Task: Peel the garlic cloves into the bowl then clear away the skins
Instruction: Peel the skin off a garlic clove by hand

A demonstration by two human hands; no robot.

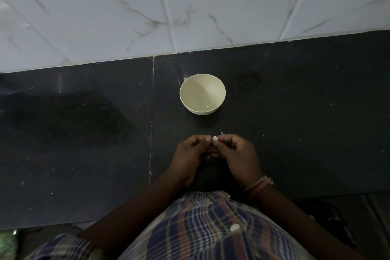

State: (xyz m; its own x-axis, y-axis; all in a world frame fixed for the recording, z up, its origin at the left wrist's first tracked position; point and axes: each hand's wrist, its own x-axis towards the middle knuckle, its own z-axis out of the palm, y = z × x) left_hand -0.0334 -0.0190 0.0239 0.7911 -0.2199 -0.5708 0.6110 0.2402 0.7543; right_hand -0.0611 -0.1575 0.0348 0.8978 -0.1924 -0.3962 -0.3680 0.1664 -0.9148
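One cream bowl [202, 94] beyond hands [213, 152], countertop [84, 133] between.

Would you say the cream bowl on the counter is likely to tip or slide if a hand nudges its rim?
The bowl looks small, thin-walled and nearly empty, so it is probably light. The dark counter appears smooth and glossy, so it would likely slide. Its rounded sides narrow towards the base, so a rim nudge might also rock it.

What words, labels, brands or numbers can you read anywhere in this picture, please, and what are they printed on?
None: no readable text on the round cream bowl, the dark stone counter, the white marble-veined wall tiles or the checked shirt.
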